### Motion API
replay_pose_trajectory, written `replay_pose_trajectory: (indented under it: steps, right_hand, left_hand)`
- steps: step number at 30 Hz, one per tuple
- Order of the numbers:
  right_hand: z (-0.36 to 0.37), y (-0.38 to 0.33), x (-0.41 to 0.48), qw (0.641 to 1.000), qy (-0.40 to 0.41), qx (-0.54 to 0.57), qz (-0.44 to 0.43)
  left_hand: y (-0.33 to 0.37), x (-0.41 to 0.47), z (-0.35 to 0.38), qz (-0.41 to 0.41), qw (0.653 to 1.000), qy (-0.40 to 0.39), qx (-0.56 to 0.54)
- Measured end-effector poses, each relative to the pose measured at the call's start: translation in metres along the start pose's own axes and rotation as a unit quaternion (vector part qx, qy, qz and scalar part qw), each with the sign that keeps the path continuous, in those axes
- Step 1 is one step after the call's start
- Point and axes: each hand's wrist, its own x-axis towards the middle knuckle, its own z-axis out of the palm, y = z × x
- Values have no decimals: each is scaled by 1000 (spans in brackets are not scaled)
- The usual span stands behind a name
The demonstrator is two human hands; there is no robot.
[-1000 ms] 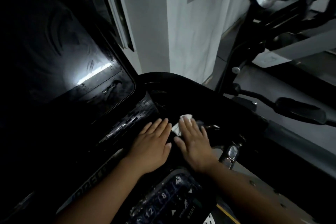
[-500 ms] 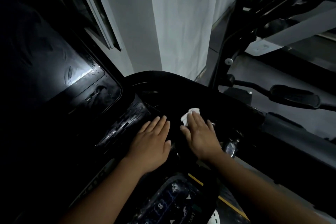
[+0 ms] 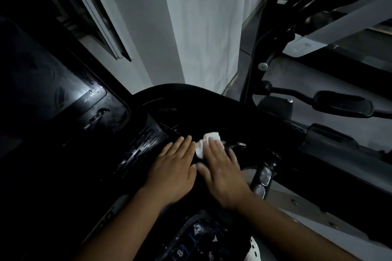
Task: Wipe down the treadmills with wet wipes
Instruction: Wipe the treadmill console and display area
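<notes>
The black treadmill console (image 3: pixel 191 108) fills the dim middle of the view. My right hand (image 3: pixel 222 169) lies flat on it with straight fingers, pressing a crumpled white wet wipe (image 3: pixel 206 143) that shows past the fingertips and beside the index finger. My left hand (image 3: pixel 174 167) rests flat on the console just left of the right hand, fingers straight, holding nothing. The dark screen (image 3: pixel 53 91) of the treadmill slopes up at the left, with a streaky bright reflection.
A keypad with numbers (image 3: pixel 191 241) sits below my wrists. A grip sensor on a handle (image 3: pixel 263 178) stands right of my right hand. A white pillar (image 3: pixel 201 38) rises behind the console. Another machine with a black handlebar (image 3: pixel 343 104) is at the right.
My right hand has slid the wipe slightly left, closer to my left hand. The view has shifted a little; my left hand stays flat in place.
</notes>
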Motion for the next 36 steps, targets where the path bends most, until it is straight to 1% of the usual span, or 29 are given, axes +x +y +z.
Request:
replay_pose_trajectory:
  steps: [1, 2, 5, 6, 7, 9, 10, 12, 15, 16, 18, 19, 21, 22, 23, 25, 26, 27, 28, 30, 31, 32, 34, 35, 36]
  right_hand:
    - [-1, 5, -14, 1000, -16, -11, -6]
    - [-2, 13, -19, 999, -19, -28, 8]
    - [-7, 20, 8, 994, 10, -13, 113]
    - [-7, 13, 16, 994, 23, -1, 110]
    - [-4, 4, 17, 996, 32, 11, 82]
    - [0, -10, 2, 1000, 9, 28, 9]
    - [0, -11, -10, 999, -6, 32, -8]
    - [0, 1, -19, 1000, -1, 17, 6]
    - [-2, 7, 1, 997, 24, 25, 68]
    - [-2, 3, 2, 997, 23, 31, 60]
    - [6, -6, -9, 999, 12, 42, 10]
    - [10, -9, -19, 998, 6, 62, 5]
    - [14, -9, -27, 988, 2, 142, 53]
    - [10, -14, -24, 976, -19, 190, 107]
    - [4, -20, -19, 956, -41, 235, 169]
    - [-6, -36, -2, 913, -60, 283, 288]
    - [-8, -46, 2, 897, -63, 295, 323]
    - [-9, -57, 4, 890, -61, 303, 336]
    - [-6, -66, 4, 895, -58, 306, 320]
    - [7, -71, 4, 916, -52, 296, 266]
    - [9, -67, 5, 926, -46, 277, 253]
    - [9, -60, 8, 930, -36, 263, 255]
    - [2, -58, 11, 918, -20, 263, 296]
    - [-3, -61, 10, 913, -28, 257, 316]
    - [-5, -68, 9, 915, -39, 248, 315]
  left_hand:
    - [0, 0, 0, -1, 1000, -1, 1]
    - [-1, 0, 0, -1, 1000, -1, 2]
    - [-1, -1, 1, 1, 1000, 2, 1]
    - [0, -1, 1, 0, 1000, 2, 1]
    - [1, -1, 1, -1, 1000, 3, 3]
    - [1, 0, 0, -3, 1000, 2, 8]
    - [0, 0, -1, -4, 1000, 2, 8]
    - [-1, 1, 0, -4, 1000, 8, 10]
    - [-1, 1, 1, -2, 1000, 15, -2]
    - [-1, 1, 2, -3, 1000, 15, -7]
    - [-2, 1, 3, -4, 1000, 14, -8]
    - [-3, 2, 4, -2, 1000, 12, -9]
    - [-6, 1, 6, 3, 1000, 11, -15]
    - [-7, 0, 6, 7, 1000, 7, -19]
    - [-8, -2, 7, 13, 1000, 4, -25]
    - [-10, -5, 8, 20, 999, 6, -26]
    - [-11, -7, 8, 23, 999, 4, -22]
    - [-11, -9, 6, 29, 999, 1, -19]
    - [-11, -10, 5, 36, 999, -2, -16]
    - [-13, -14, 5, 44, 999, -6, -21]
    - [-14, -17, 5, 47, 998, 3, -32]
    - [-15, -20, 5, 51, 998, 14, -40]
    - [-18, -27, 8, 53, 998, 21, -39]
    - [-18, -28, 9, 51, 998, 22, -38]
    - [-18, -29, 10, 49, 998, 22, -38]
